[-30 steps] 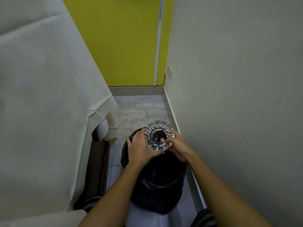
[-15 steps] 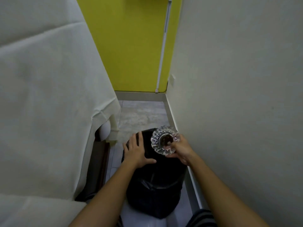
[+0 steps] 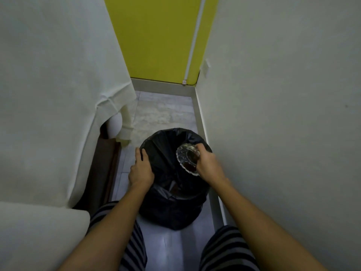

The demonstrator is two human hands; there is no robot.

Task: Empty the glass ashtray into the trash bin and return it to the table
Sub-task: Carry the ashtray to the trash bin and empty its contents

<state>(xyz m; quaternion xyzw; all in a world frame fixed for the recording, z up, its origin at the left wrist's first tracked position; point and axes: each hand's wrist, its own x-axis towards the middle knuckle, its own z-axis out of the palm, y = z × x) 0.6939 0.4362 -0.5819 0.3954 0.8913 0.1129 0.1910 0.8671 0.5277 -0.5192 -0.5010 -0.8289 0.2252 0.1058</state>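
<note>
Glass ashtray (image 3: 188,157) tilted in right hand (image 3: 209,163) over trash bin (image 3: 168,194).

Trash bin (image 3: 172,202) fills the narrow floor between wall (image 3: 283,114) and draped table (image 3: 58,94).

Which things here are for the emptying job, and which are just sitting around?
For the job:
clear cut-glass ashtray, tipped in the right hand
black-bagged trash bin, left hand on its rim

Just there:
cream cloth cover
yellow wall
</note>
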